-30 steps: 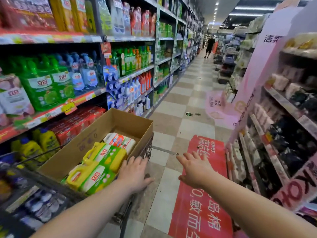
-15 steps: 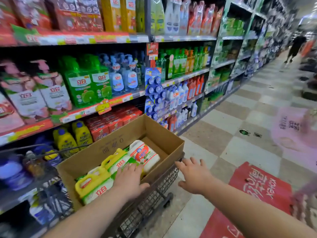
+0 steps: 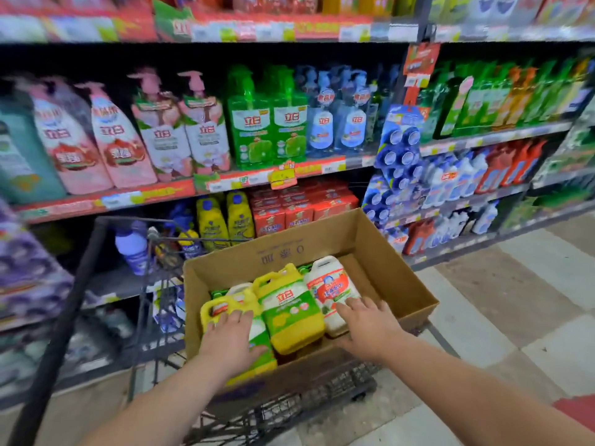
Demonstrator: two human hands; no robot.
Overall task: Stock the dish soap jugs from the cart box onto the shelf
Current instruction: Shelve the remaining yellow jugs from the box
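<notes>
Leftmost jug (image 3: pixel 259 329) under left hand (image 3: pixel 230 344) | white jug (image 3: pixel 331 288) under right hand (image 3: pixel 367 329)

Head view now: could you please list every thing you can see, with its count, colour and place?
cardboard box: one, brown, on the cart
cart: one, dark wire, under the box
yellow jugs: at least two, yellow with green labels, lying in the box
white jug: one, white with red label, right side of the box
green pump bottles: two in front, green, on the shelf
pink pump bottles: four in front, pink, same shelf
yellow bottles: two, yellow, under that shelf
red cartons: several, red, beside them
left hand: flat on the left yellow jug
right hand: fingers spread on the white jug
</notes>
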